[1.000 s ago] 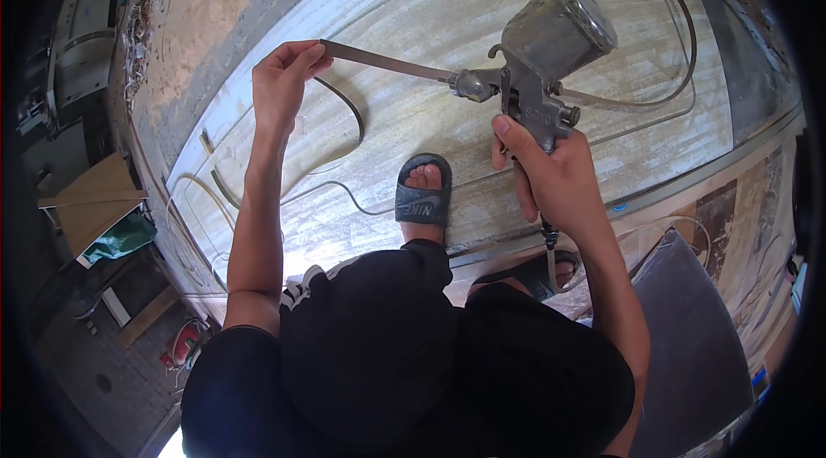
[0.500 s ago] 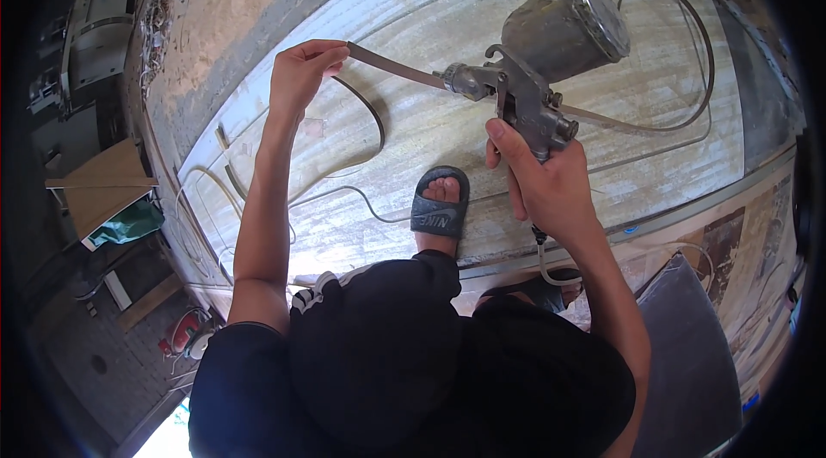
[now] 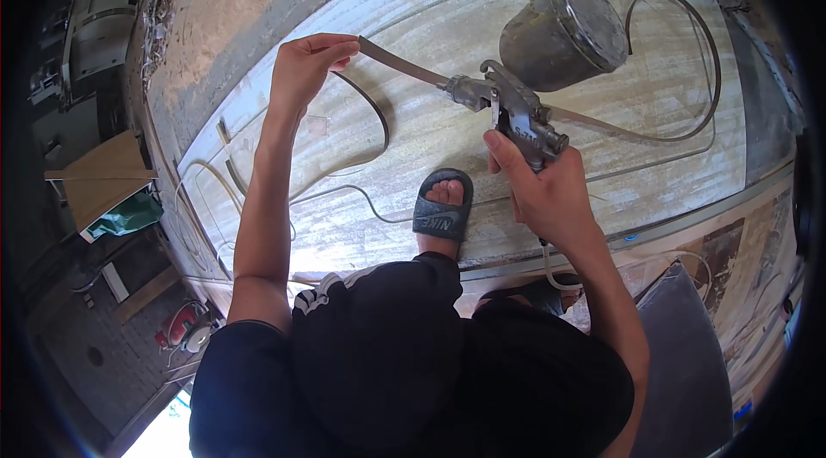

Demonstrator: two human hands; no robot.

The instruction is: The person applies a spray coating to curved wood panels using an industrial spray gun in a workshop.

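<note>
Tipped slightly since the earlier frame, the spray gun [image 3: 525, 118] hangs above the pale board [image 3: 344, 234], gripped by the right hand [image 3: 555, 191], while the left hand [image 3: 305, 71] pinches a thin strip [image 3: 400, 65] running to its nozzle [image 3: 458, 91], coating seemingly underway, next needing steady alignment

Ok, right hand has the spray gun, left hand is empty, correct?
Not quite: the left hand isn't empty. The head view shows it pinching the end of a thin grey-brown strip between thumb and fingers. The rest stands: the right hand has the spray gun.
</note>
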